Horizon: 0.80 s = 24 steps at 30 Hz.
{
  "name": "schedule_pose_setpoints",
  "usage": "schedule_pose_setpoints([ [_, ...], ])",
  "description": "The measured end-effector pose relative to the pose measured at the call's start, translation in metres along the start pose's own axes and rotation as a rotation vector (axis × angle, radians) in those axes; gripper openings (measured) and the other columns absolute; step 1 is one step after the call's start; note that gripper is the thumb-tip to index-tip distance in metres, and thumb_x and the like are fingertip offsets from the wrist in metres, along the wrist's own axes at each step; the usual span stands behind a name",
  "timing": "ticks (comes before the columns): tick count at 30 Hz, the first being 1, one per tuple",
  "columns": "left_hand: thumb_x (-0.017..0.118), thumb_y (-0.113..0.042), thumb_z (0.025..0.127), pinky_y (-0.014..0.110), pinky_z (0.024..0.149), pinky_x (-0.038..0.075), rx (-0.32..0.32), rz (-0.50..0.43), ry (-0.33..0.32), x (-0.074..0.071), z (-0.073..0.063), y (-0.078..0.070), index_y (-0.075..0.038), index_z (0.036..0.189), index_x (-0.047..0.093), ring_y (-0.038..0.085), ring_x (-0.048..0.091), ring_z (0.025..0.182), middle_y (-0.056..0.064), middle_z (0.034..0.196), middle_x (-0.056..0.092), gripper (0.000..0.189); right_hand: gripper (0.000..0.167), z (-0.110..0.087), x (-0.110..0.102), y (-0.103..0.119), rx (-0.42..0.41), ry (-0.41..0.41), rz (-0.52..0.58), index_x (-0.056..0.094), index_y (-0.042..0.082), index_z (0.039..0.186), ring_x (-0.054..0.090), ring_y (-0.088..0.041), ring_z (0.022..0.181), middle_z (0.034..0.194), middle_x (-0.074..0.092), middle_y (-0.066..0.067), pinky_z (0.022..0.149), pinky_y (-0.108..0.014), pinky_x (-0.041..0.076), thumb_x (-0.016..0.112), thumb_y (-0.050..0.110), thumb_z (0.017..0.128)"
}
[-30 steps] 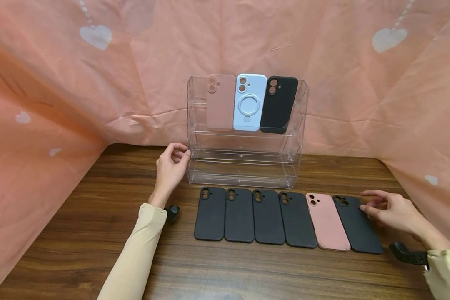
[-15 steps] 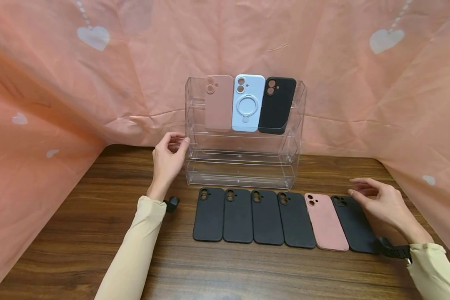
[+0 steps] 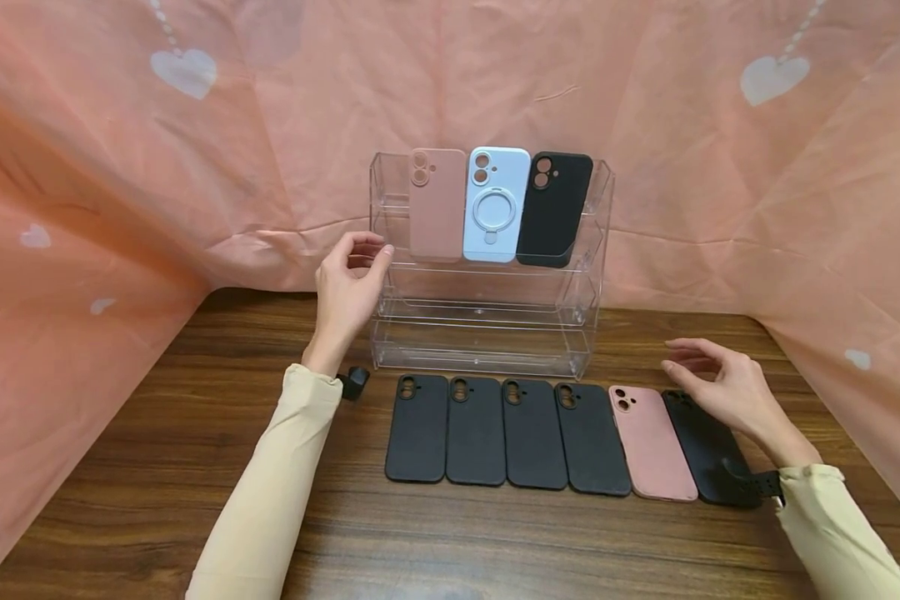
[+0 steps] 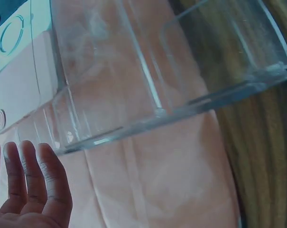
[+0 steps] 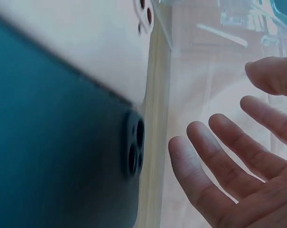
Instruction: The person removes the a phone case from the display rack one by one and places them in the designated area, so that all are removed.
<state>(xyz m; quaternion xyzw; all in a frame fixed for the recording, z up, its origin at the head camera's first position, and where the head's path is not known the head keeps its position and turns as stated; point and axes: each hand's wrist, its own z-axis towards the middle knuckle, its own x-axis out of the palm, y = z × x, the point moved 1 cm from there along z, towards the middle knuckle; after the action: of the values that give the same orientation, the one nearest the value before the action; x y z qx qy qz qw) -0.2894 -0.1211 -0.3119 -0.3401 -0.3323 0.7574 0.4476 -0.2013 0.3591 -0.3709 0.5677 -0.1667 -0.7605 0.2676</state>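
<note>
A clear stepped display rack [image 3: 476,360] holds three phone cases on its top tier: a pink one [image 3: 438,217], a pale blue one with a ring [image 3: 495,208] and a black one [image 3: 555,212]. Beside the rack's left side, level with the pink case's bottom, my left hand [image 3: 348,287] is raised with loosely bent fingers [image 4: 35,175] and holds nothing. My right hand [image 3: 727,396], also holding nothing, hovers over the upper end of the rightmost dark phone case [image 3: 708,442], partly hiding it. Its fingers [image 5: 219,159] are spread in the right wrist view.
In front of the rack lies a row of several black phone cases [image 3: 476,433], then a pink case [image 3: 654,446] beside the dark one. The wooden table [image 3: 435,542] is backed by a pink cloth [image 3: 300,125] with heart prints, which also covers both sides.
My left hand has risen along the rack's left side toward the top tier. The right hand has left the rightmost case's right edge and moved up and leftward.
</note>
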Motion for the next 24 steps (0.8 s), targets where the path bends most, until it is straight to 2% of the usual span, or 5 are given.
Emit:
schedule_pose_setpoints([
  [5,0.071,-0.022,0.094,0.031,0.083,0.055,0.026,0.015,0.018,0.007,0.008,-0.008,-0.007,0.113,0.071,0.022,0.069,0.093,0.011,0.104,0.073,0.024,0.036,0.007,0.009,0.012,-0.004,-0.001,0.04,0.068,0.012,0.127,0.059,0.018,0.083,0.099,0.071,0.013,0.06,-0.017,0.054,0.073,0.028,0.095],
  [10,0.071,-0.024,0.094,0.039,0.088,0.054,0.042,0.06,0.027,0.011,0.016,-0.016,-0.009,0.115,0.07,0.024,0.07,0.099,0.011,0.108,0.073,0.026,0.035,0.013,0.018,0.024,-0.02,-0.021,0.077,0.069,0.016,0.127,0.061,0.016,0.085,0.106,0.074,-0.003,0.064,-0.013,0.052,0.073,0.028,0.095],
  [13,0.071,-0.025,0.094,0.038,0.089,0.054,0.044,0.067,0.041,0.013,0.022,-0.021,-0.008,0.117,0.069,0.024,0.071,0.101,0.011,0.111,0.073,0.028,0.035,0.016,0.022,0.03,-0.027,-0.022,0.098,0.068,0.016,0.129,0.061,0.015,0.086,0.11,0.073,-0.009,0.065,-0.013,0.052,0.072,0.028,0.096],
  [19,0.07,-0.022,0.095,0.036,0.093,0.056,0.033,0.025,0.077,0.02,0.031,-0.028,-0.007,0.124,0.067,0.024,0.07,0.104,0.012,0.116,0.072,0.033,0.039,0.023,0.03,0.042,-0.025,-0.01,0.129,0.065,0.018,0.134,0.059,0.015,0.09,0.117,0.072,-0.013,0.071,-0.011,0.051,0.069,0.031,0.098],
  [24,0.07,-0.021,0.094,0.035,0.096,0.056,0.024,0.024,0.067,0.028,0.038,-0.035,-0.007,0.126,0.067,0.025,0.071,0.107,0.014,0.119,0.072,0.035,0.039,0.028,0.037,0.05,-0.045,-0.021,0.159,0.065,0.016,0.135,0.06,0.013,0.091,0.116,0.072,-0.014,0.074,-0.011,0.051,0.068,0.031,0.098],
])
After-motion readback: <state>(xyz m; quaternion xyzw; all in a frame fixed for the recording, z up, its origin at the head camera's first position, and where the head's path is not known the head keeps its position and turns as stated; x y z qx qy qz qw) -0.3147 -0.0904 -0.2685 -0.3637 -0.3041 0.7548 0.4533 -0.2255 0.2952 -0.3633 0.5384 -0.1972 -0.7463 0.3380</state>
